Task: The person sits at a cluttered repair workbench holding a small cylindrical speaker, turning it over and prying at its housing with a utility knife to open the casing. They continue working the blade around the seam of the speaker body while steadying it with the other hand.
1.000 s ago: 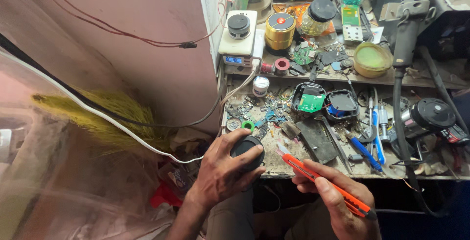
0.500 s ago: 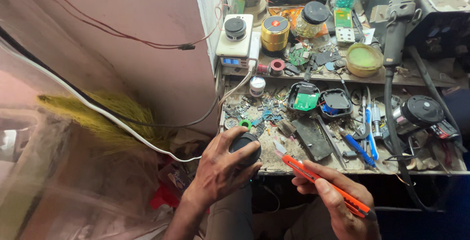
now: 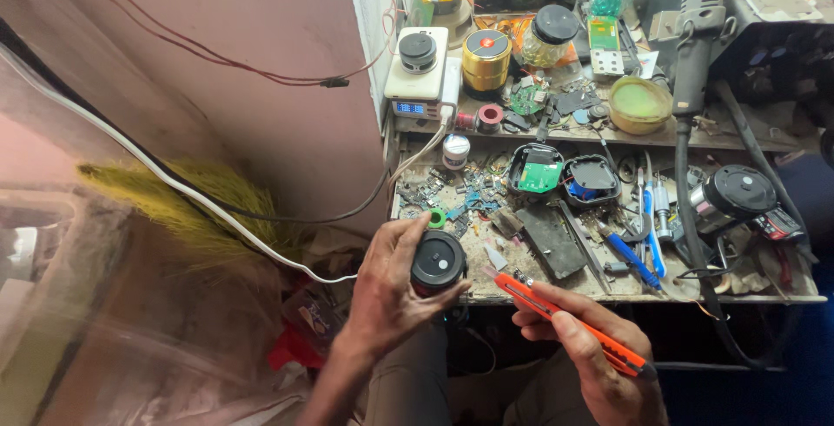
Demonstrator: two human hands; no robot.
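Note:
My left hand [image 3: 387, 291] grips a small round black speaker-like device [image 3: 437, 263] at the front left edge of the cluttered workbench [image 3: 521, 291], its round face turned up. My right hand [image 3: 591, 348] holds an orange utility knife [image 3: 556, 313] like a pen, its blade tip pointing up-left and ending a little to the right of the black device. Both hands are below the bench's front edge.
On the bench lie two opened black casings, one with a green circuit board [image 3: 534, 170], one with blue inside [image 3: 591, 181], plus blue-handled tools [image 3: 638, 248], a black hose [image 3: 686, 183], a gold cylinder [image 3: 485, 59] and a white box with a knob [image 3: 417, 66]. A white cable [image 3: 174, 184] crosses the pink wall.
The view has shifted slightly. My left hand has turned the black device so its round face shows more fully. The knife stays in my right hand at about the same place.

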